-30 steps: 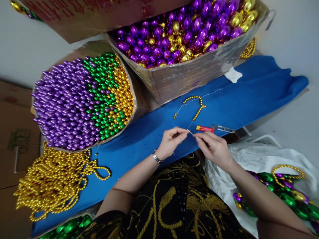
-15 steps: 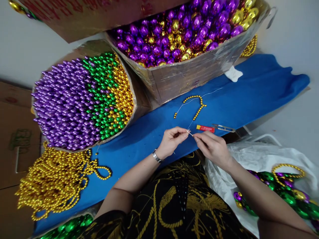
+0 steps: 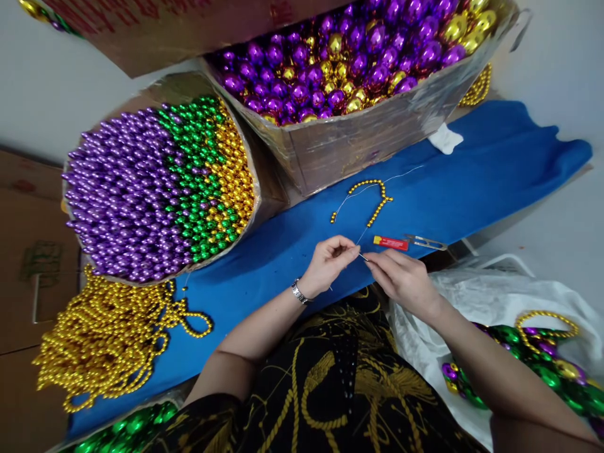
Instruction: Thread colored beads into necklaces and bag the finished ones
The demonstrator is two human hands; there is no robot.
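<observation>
My left hand [image 3: 333, 263] pinches a thin white thread [image 3: 361, 237] between thumb and fingertips. The thread runs up to a short string of gold beads [image 3: 383, 200] lying curved on the blue cloth. My right hand [image 3: 403, 280] is closed in a pinch on a slim needle [image 3: 363, 257], whose other end reaches the left fingertips. Whether the thread passes through the needle is too small to tell. Just beyond the right hand lie a red lighter [image 3: 391, 243] with a yellow end and metal thread snips [image 3: 427, 243].
A blue cloth [image 3: 495, 163] covers the table. At the back stand a box [image 3: 349, 145] of purple and gold balls and a box [image 3: 271, 195] of small beads. Gold bead strands [image 3: 104, 346] are heaped at left. A white bag [image 3: 425, 352] with bead necklaces is at right.
The left fingertips have closed further over the thread and needle tip, and less of the needle shows between the hands. The beads on the cloth stay put; the view has shifted slightly.
</observation>
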